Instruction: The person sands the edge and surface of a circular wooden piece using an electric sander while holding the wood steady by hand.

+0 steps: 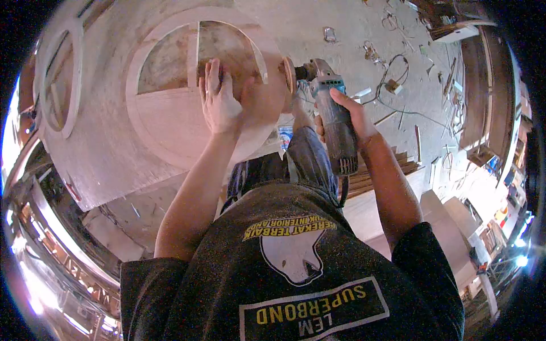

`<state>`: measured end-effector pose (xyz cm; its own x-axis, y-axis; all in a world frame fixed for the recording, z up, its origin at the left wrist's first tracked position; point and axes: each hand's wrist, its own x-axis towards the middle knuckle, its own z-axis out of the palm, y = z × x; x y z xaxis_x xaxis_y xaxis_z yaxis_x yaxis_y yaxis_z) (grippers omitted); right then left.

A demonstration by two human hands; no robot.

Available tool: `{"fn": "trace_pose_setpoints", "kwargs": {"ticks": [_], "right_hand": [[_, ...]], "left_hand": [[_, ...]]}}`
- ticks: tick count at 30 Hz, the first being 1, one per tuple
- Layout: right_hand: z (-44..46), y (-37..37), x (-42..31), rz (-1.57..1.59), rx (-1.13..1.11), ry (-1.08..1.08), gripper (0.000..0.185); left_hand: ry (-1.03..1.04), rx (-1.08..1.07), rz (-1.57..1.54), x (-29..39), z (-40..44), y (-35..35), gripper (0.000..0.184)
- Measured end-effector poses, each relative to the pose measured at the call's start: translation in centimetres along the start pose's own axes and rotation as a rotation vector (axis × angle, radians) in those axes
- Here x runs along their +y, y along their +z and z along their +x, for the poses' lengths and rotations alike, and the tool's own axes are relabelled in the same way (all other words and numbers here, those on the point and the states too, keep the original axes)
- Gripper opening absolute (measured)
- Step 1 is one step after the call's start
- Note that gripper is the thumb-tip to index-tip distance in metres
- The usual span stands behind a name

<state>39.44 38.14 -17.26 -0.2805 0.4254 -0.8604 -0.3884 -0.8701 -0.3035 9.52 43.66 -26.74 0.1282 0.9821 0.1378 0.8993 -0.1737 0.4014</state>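
A round wooden frame lies on the table, with a half-circle opening and an upright strip in its far part. My left hand rests on it, fingers stretched out near the opening's edge. In my right hand is an angle grinder, gripped around its dark body. The grinder's sanding disc stands on edge beside the frame's right rim. Whether the disc touches the wood I cannot tell. The frame's right side is blurred.
Another ring-shaped wooden frame is at the far left of the pale table. To the right, a cable, wood scraps and strips litter the floor. Stacked boards stand farther right. A blue-and-white packet shows by my legs.
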Motion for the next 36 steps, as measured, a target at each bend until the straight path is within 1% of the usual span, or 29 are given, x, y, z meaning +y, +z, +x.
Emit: {"fn": "trace_pose_setpoints", "kwargs": {"ticks": [3, 6, 9, 12, 13, 15, 16, 18, 20, 25, 28, 31, 32, 36], "right_hand": [[-1.1, 0.7, 1.6, 0.024, 0.045, -0.005, 0.063], [-1.3, 0.3, 3.5, 0.034, 0.017, -0.034, 0.062], [-2.4, 0.8, 4.8, 0.074, 0.135, 0.016, 0.063], [-3.3, -0.5, 4.7, 0.017, 0.165, 0.122, 0.064], [-3.5, -1.0, 4.5, -0.003, 0.170, 0.128, 0.062], [-3.6, -1.8, 3.6, -0.048, 0.181, 0.144, 0.059], [-3.6, -2.1, 3.1, -0.059, 0.210, 0.129, 0.061], [-3.3, -2.5, 1.6, -0.084, 0.269, 0.102, 0.065], [-2.8, -3.0, -0.4, -0.116, 0.247, 0.087, 0.065], [-0.8, -2.8, -6.6, -0.165, 0.134, 0.116, 0.064], [1.4, -1.8, -10.5, -0.172, 0.043, 0.140, 0.062], [3.3, -0.2, -14.4, -0.261, -0.058, 0.139, 0.062], [4.6, -0.6, -15.3, -0.331, -0.059, 0.135, 0.063], [6.8, 1.4, -19.1, -0.373, -0.081, 0.225, 0.064]], "left_hand": [[0.013, 0.023, 0.012, 0.0, 0.0, 0.4, 0.064], [0.011, 0.030, 0.022, 0.2, 0.0, 0.4, 0.065], [-0.005, 0.008, 0.022, 0.8, 0.0, -0.4, 0.067], [0.003, 0.003, 0.013, 0.8, 0.2, -0.5, 0.068], [0.007, 0.003, 0.012, 0.7, 0.2, -0.5, 0.069], [0.001, 0.030, -0.002, 0.6, 0.1, -0.4, 0.064], [-0.005, 0.042, -0.010, 0.6, 0.1, -0.3, 0.061], [-0.018, 0.024, -0.005, 0.6, 0.0, -0.1, 0.064], [-0.019, 0.013, -0.012, 0.4, -0.1, 0.1, 0.066], [-0.039, -0.033, -0.012, 0.5, -0.2, -0.7, 0.066], [-0.090, -0.009, -0.027, 1.3, 0.2, -1.0, 0.066], [-0.072, 0.013, -0.062, 1.4, 0.3, -1.4, 0.066], [-0.077, 0.011, -0.059, 1.4, 0.3, -1.4, 0.066], [-0.106, 0.011, -0.056, 1.8, 0.4, -1.6, 0.064]]}}
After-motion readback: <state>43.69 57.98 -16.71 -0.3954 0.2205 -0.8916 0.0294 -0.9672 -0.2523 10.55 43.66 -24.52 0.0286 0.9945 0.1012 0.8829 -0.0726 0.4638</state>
